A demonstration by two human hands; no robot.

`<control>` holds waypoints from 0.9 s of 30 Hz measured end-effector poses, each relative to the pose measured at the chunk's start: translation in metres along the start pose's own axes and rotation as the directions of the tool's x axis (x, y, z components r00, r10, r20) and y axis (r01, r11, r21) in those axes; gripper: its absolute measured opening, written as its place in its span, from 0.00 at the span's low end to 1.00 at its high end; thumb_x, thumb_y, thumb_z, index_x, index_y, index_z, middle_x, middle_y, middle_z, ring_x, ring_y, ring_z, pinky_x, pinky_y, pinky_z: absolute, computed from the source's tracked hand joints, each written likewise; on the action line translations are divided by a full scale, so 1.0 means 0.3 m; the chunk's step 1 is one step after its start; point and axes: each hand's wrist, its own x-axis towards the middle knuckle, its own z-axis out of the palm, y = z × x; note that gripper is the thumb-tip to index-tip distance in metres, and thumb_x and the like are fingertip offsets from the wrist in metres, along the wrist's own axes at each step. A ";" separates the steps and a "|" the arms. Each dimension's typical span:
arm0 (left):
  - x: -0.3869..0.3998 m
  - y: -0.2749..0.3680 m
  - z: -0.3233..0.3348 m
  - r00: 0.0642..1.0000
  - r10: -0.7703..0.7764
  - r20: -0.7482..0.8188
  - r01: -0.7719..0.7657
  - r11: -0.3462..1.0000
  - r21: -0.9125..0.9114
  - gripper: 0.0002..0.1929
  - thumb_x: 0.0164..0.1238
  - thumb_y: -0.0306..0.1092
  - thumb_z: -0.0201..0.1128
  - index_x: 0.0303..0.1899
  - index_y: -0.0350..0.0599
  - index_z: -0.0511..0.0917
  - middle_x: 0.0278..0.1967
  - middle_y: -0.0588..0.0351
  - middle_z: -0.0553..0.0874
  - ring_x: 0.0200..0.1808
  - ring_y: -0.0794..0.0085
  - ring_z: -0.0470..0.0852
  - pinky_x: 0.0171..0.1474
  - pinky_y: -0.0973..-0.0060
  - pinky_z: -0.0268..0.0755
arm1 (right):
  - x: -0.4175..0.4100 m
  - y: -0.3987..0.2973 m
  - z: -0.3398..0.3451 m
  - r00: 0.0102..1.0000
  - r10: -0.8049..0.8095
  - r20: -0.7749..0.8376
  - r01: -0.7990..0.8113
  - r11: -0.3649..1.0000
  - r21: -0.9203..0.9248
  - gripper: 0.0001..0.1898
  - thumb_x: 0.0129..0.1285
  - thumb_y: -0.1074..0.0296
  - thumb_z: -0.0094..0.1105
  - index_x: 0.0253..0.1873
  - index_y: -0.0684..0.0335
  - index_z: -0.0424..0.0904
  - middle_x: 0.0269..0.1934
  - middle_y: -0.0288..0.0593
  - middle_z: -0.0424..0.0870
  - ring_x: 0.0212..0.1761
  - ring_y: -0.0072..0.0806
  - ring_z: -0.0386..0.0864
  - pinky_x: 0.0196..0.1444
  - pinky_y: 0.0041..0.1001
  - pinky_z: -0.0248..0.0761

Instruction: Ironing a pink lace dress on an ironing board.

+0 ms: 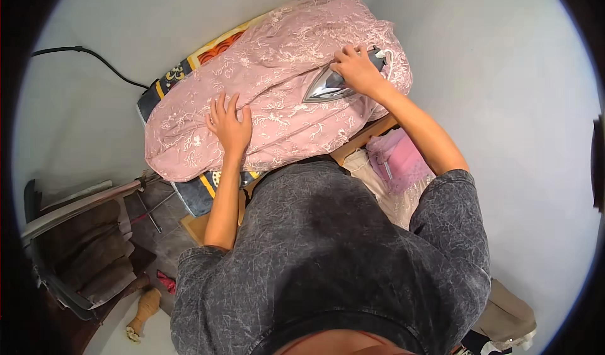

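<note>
A pink embroidered fabric (283, 114) lies spread, with some soft creases, over a padded surface covered by a patterned blue, yellow and orange cloth (201, 192). My right hand (357, 69) grips the handle of a clothes iron (326, 85), whose pointed metal tip faces lower left on the right half of the fabric. A pale cord leaves the iron's rear. My left hand (231, 123) rests with spread fingers on the left half of the fabric and holds nothing.
Pink-purple and cream garments (397, 161) lie below the wooden edge (366, 137) at right. A black cable (113, 69) runs along the wall to the padded surface. At lower left stands a rack or chair frame with brown cloth (85, 251). A brown garment (505, 312) lies at lower right.
</note>
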 end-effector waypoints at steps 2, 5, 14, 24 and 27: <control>-0.005 -0.006 0.004 1.000 0.011 -0.021 -0.011 1.000 -0.015 0.21 0.65 0.47 0.61 0.59 0.58 0.79 0.67 0.54 0.71 0.72 0.53 0.59 0.72 0.50 0.38 | 0.023 -0.002 -0.013 0.997 0.062 0.034 -0.061 0.998 -0.030 0.16 0.49 0.69 0.66 0.46 0.52 0.82 0.47 0.36 0.76 0.58 0.38 0.69 0.58 0.52 0.62; 0.002 0.002 0.008 1.000 0.007 -0.013 -0.007 1.000 0.003 0.21 0.65 0.47 0.61 0.59 0.58 0.78 0.67 0.55 0.71 0.72 0.54 0.59 0.72 0.50 0.39 | 0.062 0.001 -0.005 0.980 0.192 0.055 -0.189 0.980 -0.058 0.15 0.49 0.70 0.65 0.45 0.54 0.83 0.49 0.37 0.76 0.58 0.38 0.69 0.58 0.55 0.62; 0.001 0.004 0.000 1.000 0.010 -0.009 -0.010 1.000 0.019 0.21 0.65 0.47 0.60 0.59 0.59 0.78 0.68 0.56 0.70 0.72 0.54 0.60 0.72 0.50 0.39 | 0.032 0.005 0.006 0.999 0.040 0.025 -0.041 0.998 0.047 0.12 0.54 0.71 0.59 0.43 0.52 0.85 0.47 0.38 0.78 0.56 0.38 0.71 0.53 0.44 0.65; 0.006 0.015 -0.004 1.000 0.007 0.011 -0.007 1.000 -0.016 0.21 0.65 0.46 0.59 0.58 0.56 0.79 0.68 0.53 0.69 0.72 0.53 0.58 0.72 0.49 0.39 | 0.134 -0.034 -0.019 0.938 0.296 0.181 -0.304 0.952 0.019 0.12 0.54 0.71 0.60 0.44 0.57 0.85 0.51 0.45 0.78 0.61 0.43 0.68 0.58 0.52 0.61; 0.006 0.013 -0.005 1.000 0.011 -0.003 -0.011 1.000 0.004 0.20 0.65 0.45 0.59 0.58 0.56 0.79 0.68 0.53 0.69 0.72 0.53 0.58 0.72 0.49 0.38 | 0.094 -0.016 0.001 0.989 0.130 0.078 -0.133 0.990 0.036 0.16 0.49 0.72 0.63 0.46 0.54 0.83 0.48 0.40 0.77 0.58 0.41 0.69 0.56 0.48 0.62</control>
